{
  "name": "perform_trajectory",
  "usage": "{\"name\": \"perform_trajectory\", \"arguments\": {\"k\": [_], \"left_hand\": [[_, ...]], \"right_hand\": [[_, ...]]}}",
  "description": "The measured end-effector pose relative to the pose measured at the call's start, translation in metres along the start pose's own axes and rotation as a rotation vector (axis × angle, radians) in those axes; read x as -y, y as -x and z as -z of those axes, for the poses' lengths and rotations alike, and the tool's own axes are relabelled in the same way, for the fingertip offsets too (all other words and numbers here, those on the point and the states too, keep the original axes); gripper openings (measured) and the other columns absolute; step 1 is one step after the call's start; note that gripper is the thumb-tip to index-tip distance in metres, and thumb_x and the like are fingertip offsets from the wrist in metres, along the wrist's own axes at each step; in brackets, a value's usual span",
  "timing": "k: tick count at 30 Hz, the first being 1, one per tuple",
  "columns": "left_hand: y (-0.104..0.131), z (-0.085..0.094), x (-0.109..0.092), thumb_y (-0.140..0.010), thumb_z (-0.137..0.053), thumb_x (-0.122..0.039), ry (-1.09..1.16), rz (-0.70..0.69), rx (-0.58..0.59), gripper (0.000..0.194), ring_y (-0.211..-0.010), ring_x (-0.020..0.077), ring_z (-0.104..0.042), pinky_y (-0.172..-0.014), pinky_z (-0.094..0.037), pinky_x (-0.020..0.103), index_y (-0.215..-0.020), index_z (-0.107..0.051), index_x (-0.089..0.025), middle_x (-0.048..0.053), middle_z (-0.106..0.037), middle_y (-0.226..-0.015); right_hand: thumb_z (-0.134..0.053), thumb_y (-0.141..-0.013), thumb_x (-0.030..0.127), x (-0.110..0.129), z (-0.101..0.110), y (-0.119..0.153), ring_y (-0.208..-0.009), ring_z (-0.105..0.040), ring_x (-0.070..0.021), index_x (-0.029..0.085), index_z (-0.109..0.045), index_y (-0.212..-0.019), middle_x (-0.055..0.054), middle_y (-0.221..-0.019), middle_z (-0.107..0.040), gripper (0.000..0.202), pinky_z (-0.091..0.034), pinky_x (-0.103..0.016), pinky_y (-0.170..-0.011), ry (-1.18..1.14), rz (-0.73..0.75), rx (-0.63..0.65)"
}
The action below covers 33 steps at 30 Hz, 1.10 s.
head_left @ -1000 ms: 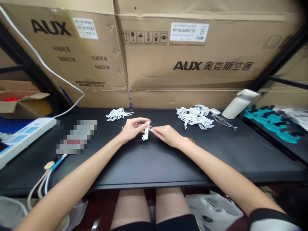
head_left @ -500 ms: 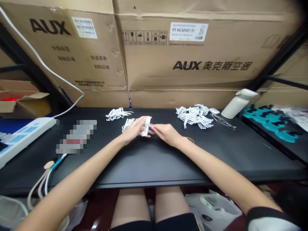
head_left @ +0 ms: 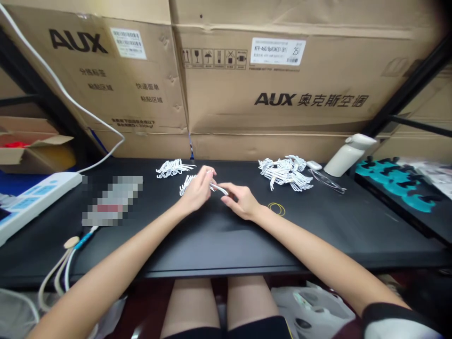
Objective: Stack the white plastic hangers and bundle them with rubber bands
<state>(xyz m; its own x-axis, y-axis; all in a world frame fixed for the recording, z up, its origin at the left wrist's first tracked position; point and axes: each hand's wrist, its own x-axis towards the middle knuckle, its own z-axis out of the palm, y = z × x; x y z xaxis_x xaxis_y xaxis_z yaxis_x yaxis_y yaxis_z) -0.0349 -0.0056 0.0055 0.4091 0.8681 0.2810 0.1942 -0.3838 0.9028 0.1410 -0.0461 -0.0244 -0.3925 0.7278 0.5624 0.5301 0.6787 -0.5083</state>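
Observation:
Above the middle of the black table my left hand (head_left: 198,194) is closed round a small bundle of short white cables (head_left: 219,189), most of it hidden by the fingers. The free ends stick out to the right. My right hand (head_left: 243,201) has its thumb and fingers closed about those ends. Just behind my left hand lies a pile of white cables (head_left: 187,182), partly covered by it. Farther back is a second, similar pile (head_left: 173,168). A bigger heap of white cable bundles (head_left: 286,172) lies to the right. Thin yellow rubber bands (head_left: 276,209) rest beside my right forearm.
Large cardboard boxes (head_left: 219,108) wall off the back of the table (head_left: 212,245). At left are a white power strip (head_left: 38,197) and a blurred-out flat object (head_left: 115,200) with a cable. A white bottle (head_left: 349,154) and glasses (head_left: 328,181) stand and lie at the right.
My left hand has turned over, so its back now hides most of the bundle. My right hand has shifted slightly down, with the cable ends at its fingertips. The rubber bands show more fully.

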Motion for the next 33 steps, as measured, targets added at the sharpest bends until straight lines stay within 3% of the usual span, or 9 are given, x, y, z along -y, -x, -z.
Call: {"name": "perform_trajectory", "arguments": {"k": [3,5,8,13,18,22,28,33], "left_hand": [[-0.011,0.017,0.002,-0.095,-0.033,-0.044,0.087,0.011,-0.092,0.023,-0.031,0.0057,-0.038,-0.031,-0.027,0.018,-0.096,-0.041,-0.022,-0.004,-0.056,-0.066],[-0.017,0.029,0.005,-0.094,-0.034,-0.043,0.105,0.028,-0.145,0.021,-0.029,0.0053,-0.038,-0.03,-0.027,0.017,-0.095,-0.04,-0.022,-0.005,-0.057,-0.066],[-0.022,0.04,0.008,-0.094,-0.034,-0.042,0.077,0.083,-0.167,0.021,-0.028,0.0053,-0.04,-0.029,-0.027,0.016,-0.094,-0.041,-0.022,-0.003,-0.06,-0.069],[-0.02,0.043,0.009,-0.093,-0.035,-0.042,-0.038,0.165,-0.116,0.023,-0.035,0.008,-0.052,-0.028,-0.03,0.016,-0.095,-0.043,-0.02,0.004,-0.066,-0.085],[-0.018,0.042,0.011,-0.093,-0.035,-0.042,-0.198,0.247,-0.032,0.024,-0.038,0.0087,-0.056,-0.029,-0.033,0.016,-0.093,-0.044,-0.02,0.01,-0.067,-0.101],[-0.016,0.041,0.012,-0.092,-0.035,-0.044,-0.252,0.282,-0.009,0.026,-0.04,0.0106,-0.058,-0.03,-0.037,0.019,-0.093,-0.046,-0.02,0.014,-0.065,-0.111],[-0.014,0.041,0.011,-0.092,-0.036,-0.046,-0.303,0.246,0.014,0.029,-0.041,0.0108,-0.059,-0.031,-0.039,0.019,-0.092,-0.047,-0.019,0.015,-0.065,-0.113],[-0.011,0.036,0.011,-0.092,-0.035,-0.047,-0.298,0.212,0.007,0.029,-0.039,0.01,-0.057,-0.03,-0.038,0.019,-0.092,-0.047,-0.021,0.011,-0.067,-0.106]], "right_hand": [[-0.046,-0.092,0.039,-0.007,-0.002,-0.001,-0.06,-0.055,-0.0122,0.015,-0.058,-0.108,-0.001,-0.071,-0.061,0.031,-0.045,-0.023,-0.063,-0.101,-0.113,-0.127],[-0.049,-0.091,0.034,-0.014,-0.005,-0.007,-0.059,-0.054,-0.0115,0.014,-0.062,-0.095,-0.002,-0.073,-0.062,0.024,-0.044,-0.023,-0.061,-0.071,-0.168,-0.13],[-0.055,-0.087,0.025,-0.025,-0.013,-0.02,-0.063,-0.056,-0.0116,0.015,-0.065,-0.082,-0.004,-0.079,-0.065,0.016,-0.045,-0.024,-0.065,0.001,-0.189,-0.033],[-0.057,-0.085,0.023,-0.03,-0.026,-0.04,-0.066,-0.056,-0.0118,0.015,-0.069,-0.085,-0.004,-0.082,-0.067,0.014,-0.044,-0.023,-0.066,0.066,-0.271,0.084],[-0.057,-0.084,0.021,-0.03,-0.032,-0.05,-0.072,-0.058,-0.0137,0.016,-0.07,-0.082,-0.004,-0.081,-0.067,0.013,-0.043,-0.024,-0.068,0.15,-0.331,0.151],[-0.055,-0.084,0.015,-0.03,-0.026,-0.05,-0.074,-0.06,-0.0141,0.015,-0.067,-0.083,-0.006,-0.082,-0.068,0.012,-0.043,-0.023,-0.07,0.181,-0.344,0.214],[-0.052,-0.083,0.011,-0.025,-0.003,-0.04,-0.075,-0.059,-0.0169,0.015,-0.062,-0.082,-0.009,-0.086,-0.063,0.012,-0.042,-0.025,-0.066,0.423,-0.33,0.288],[-0.049,-0.081,0.005,-0.033,0.02,-0.02,-0.071,-0.058,-0.0172,0.015,-0.059,-0.075,-0.009,-0.08,-0.061,0.015,-0.043,-0.026,-0.066,0.484,-0.364,0.296]]}}
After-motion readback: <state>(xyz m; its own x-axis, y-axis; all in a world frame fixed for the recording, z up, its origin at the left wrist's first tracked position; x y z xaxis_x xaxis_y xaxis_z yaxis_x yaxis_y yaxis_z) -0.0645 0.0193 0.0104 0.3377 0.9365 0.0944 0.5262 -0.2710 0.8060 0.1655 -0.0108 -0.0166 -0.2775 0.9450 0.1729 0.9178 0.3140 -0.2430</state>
